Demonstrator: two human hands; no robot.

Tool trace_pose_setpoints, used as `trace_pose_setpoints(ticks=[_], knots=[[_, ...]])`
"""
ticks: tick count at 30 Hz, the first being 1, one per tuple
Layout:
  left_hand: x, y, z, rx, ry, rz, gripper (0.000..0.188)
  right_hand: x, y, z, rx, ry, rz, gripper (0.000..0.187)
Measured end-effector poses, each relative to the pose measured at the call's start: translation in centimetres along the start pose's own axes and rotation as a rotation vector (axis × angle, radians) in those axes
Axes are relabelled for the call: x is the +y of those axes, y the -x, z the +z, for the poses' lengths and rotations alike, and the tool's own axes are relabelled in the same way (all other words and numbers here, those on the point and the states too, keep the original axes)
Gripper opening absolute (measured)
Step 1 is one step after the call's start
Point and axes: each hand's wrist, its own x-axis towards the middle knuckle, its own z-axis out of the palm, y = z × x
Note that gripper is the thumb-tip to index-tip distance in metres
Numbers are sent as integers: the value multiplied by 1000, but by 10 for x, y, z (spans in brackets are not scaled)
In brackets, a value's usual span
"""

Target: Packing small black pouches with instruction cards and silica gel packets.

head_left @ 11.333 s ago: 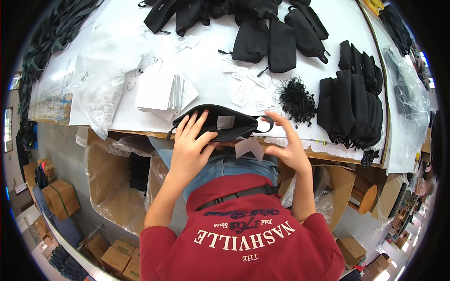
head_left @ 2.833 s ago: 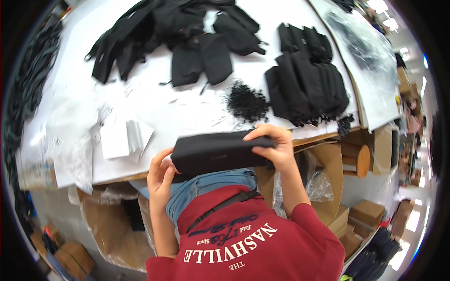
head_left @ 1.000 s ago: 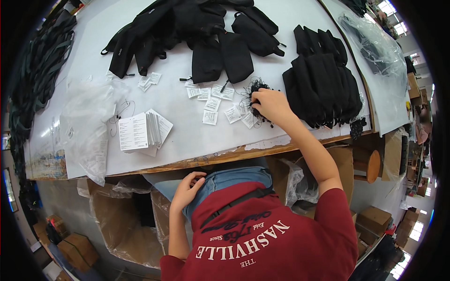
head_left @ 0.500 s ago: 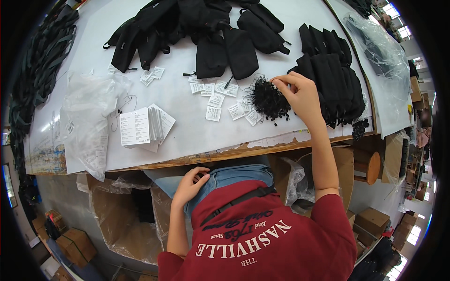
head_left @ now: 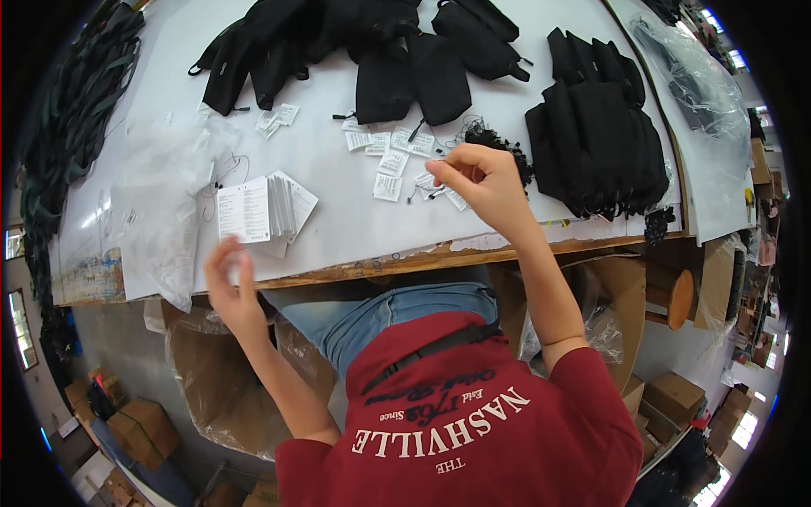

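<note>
My right hand (head_left: 483, 184) is pinched shut over the front part of the table. A thin black tag string (head_left: 436, 194) with small dark ends hangs from its fingertips. Behind that hand lies the tangled heap of black strings (head_left: 498, 142), partly covered by it. At the table's front edge my left hand (head_left: 232, 286), slightly blurred, has its thumb and fingers apart. Its fingertips are at the lower left corner of a stack of white printed cards (head_left: 243, 211); whether they touch it I cannot tell. Small white packets (head_left: 390, 162) are scattered left of my right hand.
Several black pouches (head_left: 380, 84) lie across the back of the table, and more black pouches (head_left: 591, 152) are piled at the right. Crumpled clear plastic (head_left: 156, 203) sits left of the cards. Black straps (head_left: 84, 110) hang along the far left. Cardboard boxes (head_left: 203, 372) stand below the table.
My right hand has moved left from the string heap, drawing a string along. My left hand has left my lap and come up leftward to the card stack.
</note>
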Motion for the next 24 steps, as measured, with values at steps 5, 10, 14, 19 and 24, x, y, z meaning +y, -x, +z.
trace_pose_setpoints(ticks=[5, 10, 14, 19, 24], knots=[[-49, -56, -11, 100, -368, 26, 65, 42, 11, 16, -82, 441, 134, 27], [-76, -62, -18, -207, -633, -82, 77, 67, 38, 1, -79, 570, 234, 22], [-72, -57, -13, -176, -543, -86, 70, 59, 49, -8, -2, 633, 268, 20], [-49, -55, -4, -29, -707, 111, 59, 65, 58, 3, -219, 623, 3, 16], [-38, -59, -10, -3, -790, 197, 44, 77, 46, 20, -212, 600, -65, 15]])
